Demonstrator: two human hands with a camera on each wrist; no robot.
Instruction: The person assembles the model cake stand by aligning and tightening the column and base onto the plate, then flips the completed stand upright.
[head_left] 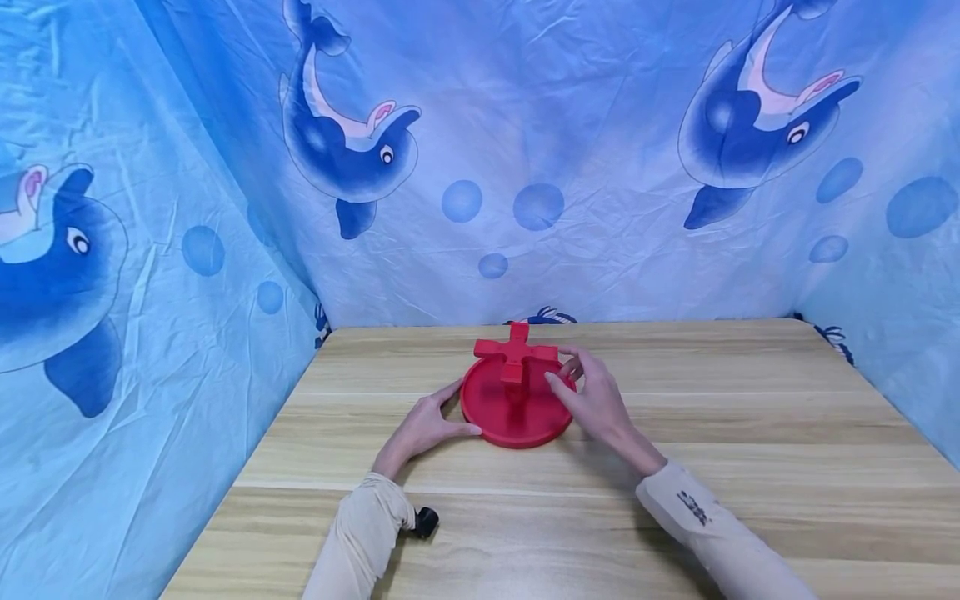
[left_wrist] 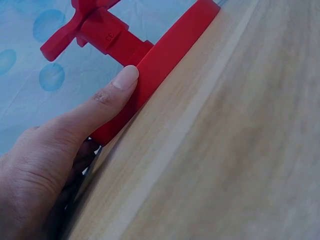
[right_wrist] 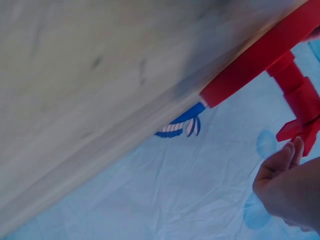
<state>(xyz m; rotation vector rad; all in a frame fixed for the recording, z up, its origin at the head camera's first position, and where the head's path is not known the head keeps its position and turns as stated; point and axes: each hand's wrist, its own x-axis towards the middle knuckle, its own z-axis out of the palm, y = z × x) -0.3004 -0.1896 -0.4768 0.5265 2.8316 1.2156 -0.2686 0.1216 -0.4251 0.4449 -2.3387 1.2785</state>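
Observation:
A red stand takes up the middle of the wooden table, with a shallow round base (head_left: 495, 423), an upright post (left_wrist: 107, 37) and a cross-shaped top (head_left: 516, 353). My left hand (head_left: 422, 427) grips the base's left edge. Its thumb (left_wrist: 117, 87) presses on the side of the rim, while the other fingers go round behind and are partly hidden. On the opposite side my right hand (head_left: 596, 398) has thumb and fingertips at the end of the cross's right arm. Seen from the right wrist, those fingertips (right_wrist: 295, 146) overlap the red arm (right_wrist: 287, 131).
Wood-grain tabletop (head_left: 750, 433) surrounds the stand. A blue cloth (head_left: 600, 250) printed with dolphins and bubbles hangs behind the table and along both sides. On the left sleeve's cuff sits a small black device (head_left: 426, 522).

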